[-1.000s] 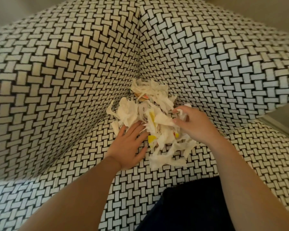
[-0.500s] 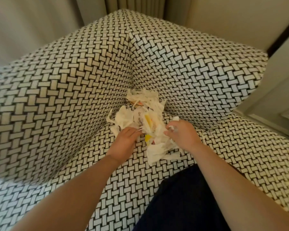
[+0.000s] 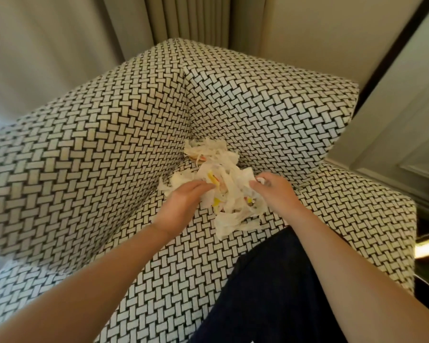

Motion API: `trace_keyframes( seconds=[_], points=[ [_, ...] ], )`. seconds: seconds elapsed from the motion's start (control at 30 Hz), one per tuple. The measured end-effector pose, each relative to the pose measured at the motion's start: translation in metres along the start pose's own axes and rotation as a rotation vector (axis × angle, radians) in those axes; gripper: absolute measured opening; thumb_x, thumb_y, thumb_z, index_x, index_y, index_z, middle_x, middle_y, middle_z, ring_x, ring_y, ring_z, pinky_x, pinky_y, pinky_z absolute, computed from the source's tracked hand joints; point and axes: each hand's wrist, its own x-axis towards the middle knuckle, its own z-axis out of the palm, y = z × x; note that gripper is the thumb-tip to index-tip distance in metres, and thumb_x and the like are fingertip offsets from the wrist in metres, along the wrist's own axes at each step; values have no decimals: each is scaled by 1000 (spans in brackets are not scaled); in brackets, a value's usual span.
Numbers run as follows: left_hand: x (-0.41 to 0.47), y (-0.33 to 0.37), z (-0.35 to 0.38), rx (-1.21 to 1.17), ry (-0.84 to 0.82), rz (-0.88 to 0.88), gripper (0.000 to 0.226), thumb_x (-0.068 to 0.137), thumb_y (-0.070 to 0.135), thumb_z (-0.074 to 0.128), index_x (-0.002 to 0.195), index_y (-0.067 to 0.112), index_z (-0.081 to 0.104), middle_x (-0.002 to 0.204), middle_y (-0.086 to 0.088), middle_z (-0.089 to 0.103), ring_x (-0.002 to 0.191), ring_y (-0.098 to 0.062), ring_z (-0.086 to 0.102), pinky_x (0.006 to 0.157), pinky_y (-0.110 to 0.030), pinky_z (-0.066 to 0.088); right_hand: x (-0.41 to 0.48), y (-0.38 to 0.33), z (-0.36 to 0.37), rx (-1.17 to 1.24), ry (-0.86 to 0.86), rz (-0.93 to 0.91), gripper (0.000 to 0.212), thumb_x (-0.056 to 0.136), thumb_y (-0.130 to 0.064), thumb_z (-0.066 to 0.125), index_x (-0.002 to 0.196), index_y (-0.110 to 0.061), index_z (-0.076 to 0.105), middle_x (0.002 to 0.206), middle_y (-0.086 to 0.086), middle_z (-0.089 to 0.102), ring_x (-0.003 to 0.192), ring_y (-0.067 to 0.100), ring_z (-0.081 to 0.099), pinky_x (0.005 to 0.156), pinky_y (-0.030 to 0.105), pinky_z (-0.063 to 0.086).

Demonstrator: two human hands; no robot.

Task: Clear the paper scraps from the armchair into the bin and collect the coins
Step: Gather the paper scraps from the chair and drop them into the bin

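A person leans over an armchair (image 3: 84, 157) upholstered in a black-and-white basketweave fabric. A heap of torn white paper scraps (image 3: 233, 214), flecked with yellow and red, lies in the back corner of the seat where the backrest meets the side wall. A second ago the left hand (image 3: 183, 201) lay flat on the seat with fingers spread against the heap's near edge; now its fingers are curled into the paper, gripping a bunch. The right hand (image 3: 275, 194) is clenched on the opposite side of the heap as before, a bit of white paper poking out between its knuckles. The two hands now sit closer together and the scraps are squeezed between them. The view has also pulled back, so the top of the backrest, pleated beige curtains (image 3: 188, 21) and a pale panelled door (image 3: 406, 120) now show. This suggests the gathering is nearly done and the bundle is about to be lifted, though the paper is not yet off the seat and some scraps deep in the corner lie beyond both hands. No coins can be seen; any may be buried under the paper. The bin is out of view. The fingertips of both hands are hidden in the scraps. A dark navy trouser leg (image 3: 270, 293) covers the seat's front edge.
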Motion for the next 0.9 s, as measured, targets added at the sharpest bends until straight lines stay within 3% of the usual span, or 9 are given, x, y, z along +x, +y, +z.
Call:
trace_keyframes(
  seconds=[0.1, 0.2, 0.3, 0.43, 0.57, 0.63, 0.7, 0.77, 0.9],
  points=[
    [15, 21, -13, -110, 87, -74, 48, 81, -12, 61, 124, 9, 59, 118, -6, 62, 103, -12, 58, 97, -14, 42, -8, -3, -4, 81, 23, -6, 20, 93, -29, 55, 101, -13, 62, 91, 0, 61, 80, 15, 56, 68, 24, 43],
    [30, 39, -23, -175, 149, -160, 46, 82, -3, 65, 124, 13, 59, 118, -2, 63, 105, -11, 59, 99, -17, 42, -15, -4, -7, 160, 81, 1, 20, 92, -28, 56, 103, -12, 61, 88, -2, 61, 80, 14, 57, 74, 30, 47],
    [45, 59, -34, -262, 169, -277, 43, 83, 6, 67, 123, 18, 59, 107, 8, 65, 93, 3, 58, 89, -3, 41, -22, -4, -11, 226, 166, 14, 26, 92, -28, 56, 109, -10, 61, 100, 6, 64, 92, 22, 61, 85, 39, 50],
    [64, 78, -43, -372, 155, -376, 36, 86, 12, 65, 121, 22, 60, 102, 12, 65, 88, 13, 53, 72, 8, 34, -31, -5, -18, 269, 299, 10, 22, 92, -25, 55, 104, -7, 62, 100, 12, 64, 94, 27, 60, 85, 40, 48],
    [78, 91, -48, -504, 177, -417, 35, 86, 12, 65, 120, 21, 60, 102, 11, 64, 82, 5, 57, 60, 3, 42, -40, -3, -26, 285, 377, -37, 19, 93, -26, 51, 100, -10, 58, 101, 6, 54, 89, 17, 51, 68, 22, 35],
    [84, 97, -48, -550, 174, -442, 36, 86, 12, 65, 120, 21, 60, 100, 13, 62, 86, -1, 61, 66, -10, 52, -47, -4, -29, 276, 396, -91, 13, 95, -23, 49, 93, -11, 55, 93, 1, 49, 87, 15, 46, 66, 15, 32],
    [87, 101, -47, -553, 149, -457, 35, 86, 11, 65, 119, 22, 60, 98, 15, 60, 90, -2, 60, 73, -15, 53, -52, -5, -30, 230, 379, -168, 13, 95, -20, 48, 93, -11, 57, 88, -1, 50, 83, 15, 46, 67, 18, 33],
    [88, 105, -46, -550, 119, -459, 35, 86, 8, 64, 119, 21, 61, 96, 16, 59, 90, 1, 58, 69, -11, 49, -56, -6, -29, 205, 323, -224, 16, 95, -21, 48, 100, -10, 59, 87, 1, 56, 77, 11, 49, 65, 21, 36],
    [86, 108, -46, -540, 105, -477, 37, 86, 5, 62, 119, 21, 61, 101, 13, 59, 88, -3, 60, 68, -11, 50, -58, -8, -29, 311, 281, -215, 14, 97, -22, 47, 95, -12, 55, 71, -1, 49, 54, 3, 39, 49, 14, 31]
  ],
)
